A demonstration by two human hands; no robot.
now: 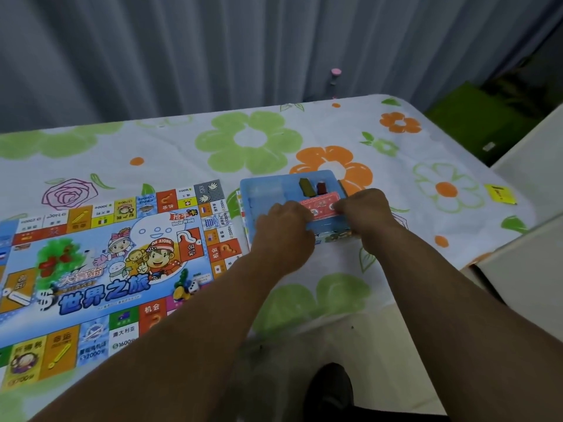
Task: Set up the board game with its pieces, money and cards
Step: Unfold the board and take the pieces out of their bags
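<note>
Carefully lift the red card stack [320, 203] straight up out of the blue tray [262, 190]. Held now at both ends: pinched at the left end by the left hand [285, 222] and at the right end by the right hand [364, 208], both with curled, narrow fingers. Cannot see the fingertips well, hidden behind the knuckles. Keep the pressure equal from both sides, so as not to bend or spill the cards. Keep the stack level and avoid to knock the green piece [305, 187] and the dark red piece [320, 187], standing just beyond the hands in the same tray. Press the tray down a little if rising together with the cards. Then probably carry over to the game board [106, 254], spread on the desk [396, 147] to the left of the left hand. Set down on a card field, away from the dice [192, 286] beside the left forearm.
</note>
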